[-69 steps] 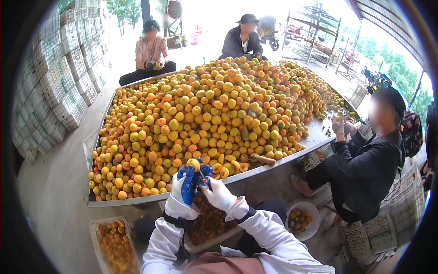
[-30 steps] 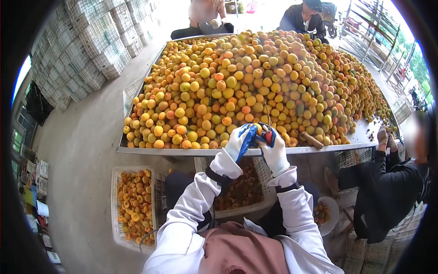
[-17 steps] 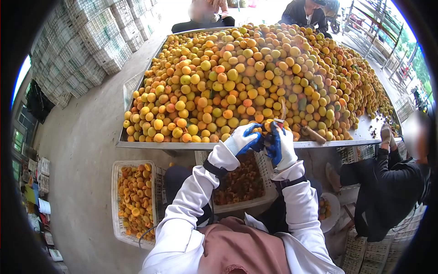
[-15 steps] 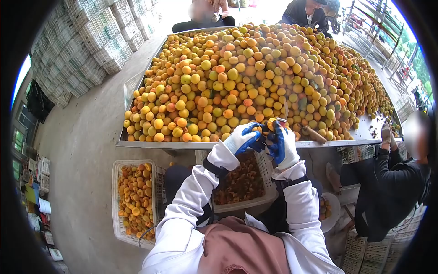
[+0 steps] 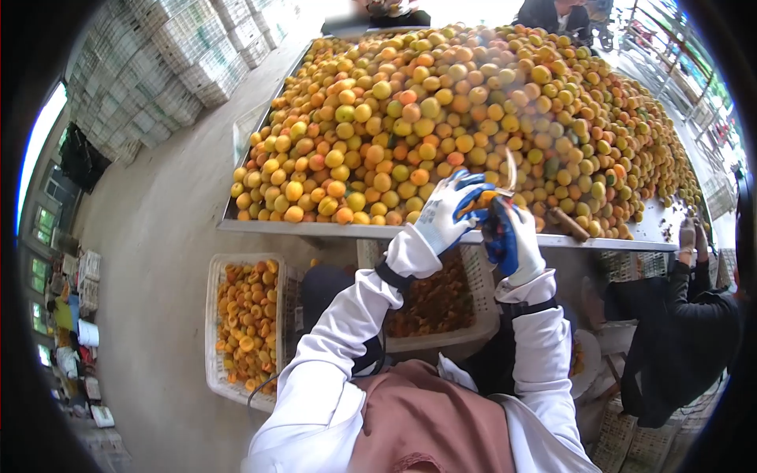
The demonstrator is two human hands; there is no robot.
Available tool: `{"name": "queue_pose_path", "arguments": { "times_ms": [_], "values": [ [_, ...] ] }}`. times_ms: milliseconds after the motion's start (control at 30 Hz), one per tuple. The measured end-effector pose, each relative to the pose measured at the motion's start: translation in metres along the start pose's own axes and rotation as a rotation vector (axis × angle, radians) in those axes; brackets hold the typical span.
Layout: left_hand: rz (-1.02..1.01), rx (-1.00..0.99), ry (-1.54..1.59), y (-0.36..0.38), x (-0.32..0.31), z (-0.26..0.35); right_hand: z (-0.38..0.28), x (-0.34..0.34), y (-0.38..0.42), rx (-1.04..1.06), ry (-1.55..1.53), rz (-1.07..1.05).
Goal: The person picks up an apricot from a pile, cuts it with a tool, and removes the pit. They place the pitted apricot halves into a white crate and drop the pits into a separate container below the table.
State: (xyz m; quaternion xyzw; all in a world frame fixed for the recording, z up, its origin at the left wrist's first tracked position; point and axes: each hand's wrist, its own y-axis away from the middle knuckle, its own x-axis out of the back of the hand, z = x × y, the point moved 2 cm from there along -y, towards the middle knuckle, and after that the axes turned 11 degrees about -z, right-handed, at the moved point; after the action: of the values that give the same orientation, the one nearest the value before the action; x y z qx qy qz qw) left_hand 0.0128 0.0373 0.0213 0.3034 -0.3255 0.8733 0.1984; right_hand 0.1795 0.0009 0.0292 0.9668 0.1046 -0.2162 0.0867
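Moved since the earlier frame: left hand [image 5: 456,211], brought from the near edge of the table [image 5: 315,228] to farther over the surface and closer to the right hand [image 5: 514,243]. Knife [image 5: 511,169]: curved blade pointed upward, as before; the handle is grasped in the bent fingers of the right hand and mostly hidden. Piece of fruit [image 5: 488,196]: orange-yellow, located between the two hands, just beside the blade and partly covered by fingers. Left fingers: curved over the piece of fruit; whether it is gripped by them cannot be told. Both hands: gloved in white with blue palms, a black strap [image 5: 392,276] worn at each wrist.

Table: metal, raised rim, loaded with a heap [image 5: 378,134] of yellow, orange and greenish fruit. Wooden stick [image 5: 568,224]: laid near the rim, to the right of the right hand. White crate [image 5: 211,331]: placed on the floor at left, filled with halved fruit. Second crate [image 5: 486,307]: set below the hands, partly hidden by the sleeves, filled with darker pieces. Co-worker in black [image 5: 670,339]: seated at right, hands held at the table's edge.
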Motion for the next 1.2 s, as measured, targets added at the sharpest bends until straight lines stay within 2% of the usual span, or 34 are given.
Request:
{"name": "queue_pose_path", "arguments": {
  "times_ms": [67, 200, 333, 400, 433, 500, 600, 633, 700, 733, 800, 833, 867, 933, 1000, 1033, 1067, 1133, 1200],
  "values": [
    [0.108, -0.092, -0.175, 0.006, 0.017, 0.019, -0.008, -0.018, 0.01, -0.024, -0.026, -0.093],
    [0.146, -0.079, -0.3, 0.035, 0.062, 0.049, 0.004, -0.027, 0.016, -0.074, 0.129, -0.308],
    [0.292, 0.078, -0.388, 0.102, 0.157, 0.064, 0.019, -0.013, 0.004, 0.086, 0.426, -0.075],
    [0.365, 0.304, -0.443, 0.161, 0.197, 0.051, 0.025, 0.004, -0.003, 0.102, 0.481, 0.035],
    [0.416, 0.369, -0.525, 0.196, 0.212, 0.035, 0.027, 0.015, -0.008, 0.115, 0.521, 0.044],
    [0.473, 0.64, -0.586, 0.27, 0.233, 0.011, 0.026, 0.014, -0.006, 0.126, 0.624, 0.075],
    [0.463, 0.958, -1.047, 0.371, 0.241, -0.022, 0.041, 0.027, -0.009, 0.199, 0.806, 0.086],
    [0.478, 1.003, -1.048, 0.392, 0.237, -0.021, 0.045, 0.027, -0.009, 0.173, 0.8, 0.066],
    [0.693, 1.154, -1.189, 0.418, 0.227, -0.02, 0.055, 0.035, -0.012, 0.203, 0.781, 0.036],
    [0.798, 1.004, -1.065, 0.425, 0.219, -0.02, 0.06, 0.037, -0.013, 0.236, 0.78, 0.062],
    [0.875, 1.012, -0.481, 0.426, 0.189, -0.031, 0.065, 0.034, -0.012, 0.224, 0.66, 0.053],
    [0.805, 0.977, -0.305, 0.425, 0.167, -0.04, 0.071, 0.06, -0.02, 0.179, 0.612, 0.004],
    [0.732, 0.93, -0.132, 0.424, 0.142, -0.056, 0.073, 0.056, -0.023, 0.174, 0.626, -0.008],
    [0.38, 1.053, -0.095, 0.431, 0.086, -0.104, 0.077, 0.043, -0.022, 0.21, 0.605, 0.106],
    [0.161, 1.223, -0.116, 0.442, 0.036, -0.151, 0.079, 0.041, -0.021, 0.173, 0.617, 0.165],
    [0.06, 1.322, -0.036, 0.447, 0.026, -0.165, 0.079, 0.046, -0.021, 0.178, 0.59, 0.176],
    [-0.157, 1.444, -0.102, 0.448, 0.015, -0.18, 0.081, 0.052, -0.021, 0.183, 0.562, 0.186],
    [-0.41, 1.547, -0.064, 0.45, 0.004, -0.202, 0.08, 0.065, -0.02, 0.15, 0.601, 0.163],
    [-0.447, 1.544, -0.128, 0.461, -0.02, -0.224, 0.081, 0.073, -0.021, 0.108, 0.636, 0.14]
  ]
}}
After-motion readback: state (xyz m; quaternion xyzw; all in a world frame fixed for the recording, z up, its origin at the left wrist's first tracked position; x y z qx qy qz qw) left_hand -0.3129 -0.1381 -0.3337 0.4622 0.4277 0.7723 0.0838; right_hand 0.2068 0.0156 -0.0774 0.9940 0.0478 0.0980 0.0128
